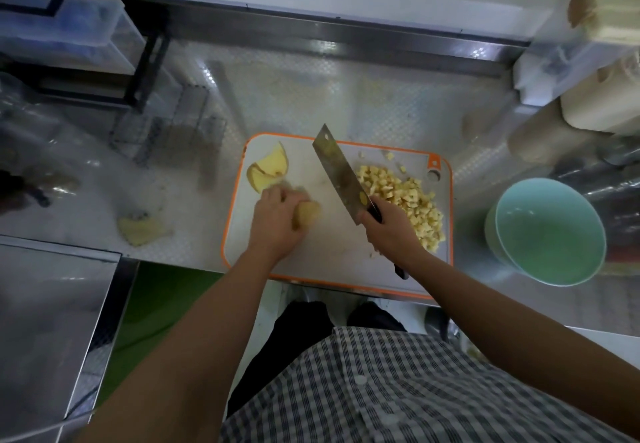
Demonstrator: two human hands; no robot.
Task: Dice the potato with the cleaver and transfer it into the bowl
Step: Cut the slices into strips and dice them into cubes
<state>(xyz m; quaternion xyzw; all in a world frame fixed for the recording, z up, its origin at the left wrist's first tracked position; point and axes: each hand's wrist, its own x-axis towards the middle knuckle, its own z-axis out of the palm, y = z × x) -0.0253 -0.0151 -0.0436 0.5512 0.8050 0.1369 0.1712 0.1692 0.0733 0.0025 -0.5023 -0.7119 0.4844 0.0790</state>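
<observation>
The steel bench (311, 103) carries an orange-rimmed cutting board (332, 241) at its near edge. Just right of the board, off it, stands the mint-green bowl (493, 234). Over the board's middle the cleaver (341, 172) slants, tip pointing away, its dark handle wrapped in the right hand (389, 231). The board's right side holds the heap of diced potato (408, 200). On its left side the left hand (275, 231) curls over an uncut potato piece (308, 214) (rather blurred), with slices (268, 170) at the far-left corner.

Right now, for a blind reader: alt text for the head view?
The right hand holds a cleaver over a board while the left hand grips a potato piece. Dice are piled on the board's right, slices at its left; an empty bowl stands further right.
</observation>
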